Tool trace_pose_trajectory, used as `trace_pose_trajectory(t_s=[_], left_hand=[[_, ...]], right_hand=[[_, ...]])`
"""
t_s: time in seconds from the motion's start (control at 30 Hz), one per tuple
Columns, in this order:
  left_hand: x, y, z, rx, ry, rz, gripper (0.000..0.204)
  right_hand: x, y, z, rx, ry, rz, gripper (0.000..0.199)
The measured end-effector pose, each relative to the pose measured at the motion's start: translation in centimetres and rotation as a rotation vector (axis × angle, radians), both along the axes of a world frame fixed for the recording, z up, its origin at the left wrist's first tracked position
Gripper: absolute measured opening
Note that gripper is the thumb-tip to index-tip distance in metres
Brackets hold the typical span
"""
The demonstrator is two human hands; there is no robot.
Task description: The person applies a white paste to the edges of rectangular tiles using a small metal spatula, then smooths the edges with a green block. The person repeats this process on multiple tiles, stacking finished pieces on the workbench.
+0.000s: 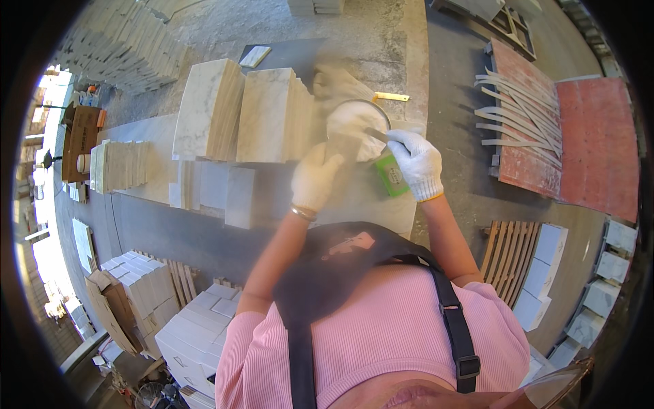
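Observation:
My left hand (317, 178), in a white knit glove, is closed at the edge of a small flat brownish piece (344, 147); haze blurs its kind. My right hand (417, 163), gloved too, grips the dark handle of a tool (376, 134). The tool's far end points over a round dark-rimmed bowl (371, 148) of white material, and I cannot make out its tip. Just below the bowl, beside my right hand, lies a bright green box (391, 176). A yellow-handled tool (392, 97) rests beyond the bowl.
Stacks of marble tiles (269, 112) stand upright left of my hands, with a smaller stack (122, 167) further left. White strips (514, 116) lie on a reddish board (528, 160) at right. White boxes (197, 334) and a wooden pallet (507, 262) flank me.

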State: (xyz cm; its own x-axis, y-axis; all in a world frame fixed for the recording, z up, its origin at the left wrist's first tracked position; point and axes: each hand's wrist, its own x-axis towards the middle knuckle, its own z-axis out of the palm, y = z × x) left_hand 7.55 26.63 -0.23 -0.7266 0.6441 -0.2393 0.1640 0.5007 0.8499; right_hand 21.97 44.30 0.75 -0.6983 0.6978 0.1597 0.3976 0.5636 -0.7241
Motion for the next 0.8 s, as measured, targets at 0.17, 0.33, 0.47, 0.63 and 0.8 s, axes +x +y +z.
trace_pose_trajectory(t_s=[0.17, 0.33, 0.47, 0.63, 0.8], left_hand=[[0.6, 0.6, 0.1, -0.056, 0.394, -0.198, 0.043], [1.0, 0.1, 3.8, -0.166, 0.206, -0.165, 0.043], [0.3, -0.8, 8.0, 0.046, 0.094, -0.171, 0.042], [-4.8, -2.2, 11.8, 0.277, -0.068, -0.305, 0.05], [-11.1, -2.8, 13.4, 0.144, 0.238, -0.447, 0.047]], right_hand=[[0.7, 0.7, -0.9, 0.089, -0.019, -0.014, 0.019], [1.0, 1.0, -2.2, 0.099, -0.028, 0.016, 0.023], [1.3, 1.3, -3.1, 0.075, -0.083, 0.009, 0.028], [1.7, 1.2, -3.5, -0.044, -0.084, 0.036, 0.031], [1.9, 0.8, -3.1, -0.034, -0.168, 0.049, 0.028]])
